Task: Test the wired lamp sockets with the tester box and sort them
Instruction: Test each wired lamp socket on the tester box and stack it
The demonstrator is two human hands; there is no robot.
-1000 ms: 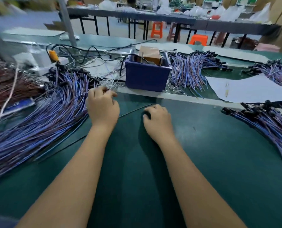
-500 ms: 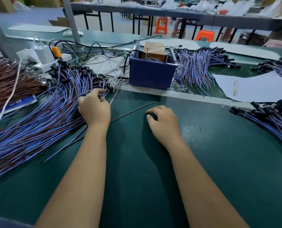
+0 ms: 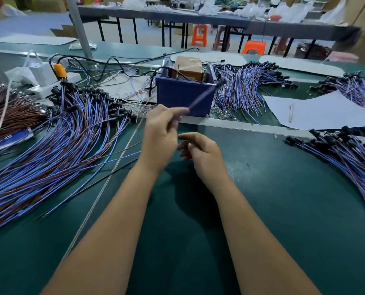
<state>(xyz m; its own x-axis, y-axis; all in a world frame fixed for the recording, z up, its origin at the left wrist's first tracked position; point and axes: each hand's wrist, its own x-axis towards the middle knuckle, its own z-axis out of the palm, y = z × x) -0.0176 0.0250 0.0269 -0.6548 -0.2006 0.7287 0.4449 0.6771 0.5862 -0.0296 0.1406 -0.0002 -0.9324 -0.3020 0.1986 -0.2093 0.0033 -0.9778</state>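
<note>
No lettering, number, brand or sign can be read anywhere here. Far to the left of the left hand (image 3: pixel 159 133), a blue printed sheet (image 3: pixel 11 138) sticks out from under the wire bundles on the counter (image 3: pixel 262 188) and carries pale marks, but they are too blurred and too covered to make out. Just beyond the hands, the brown carton (image 3: pixel 188 67) standing inside the blue box (image 3: pixel 183 96) shows a plain face with no legible print. The white paper (image 3: pixel 317 111) to the right of the right hand (image 3: pixel 203 152) looks blank. The white adapter (image 3: pixel 42 74) far to the left shows no readable label.
</note>
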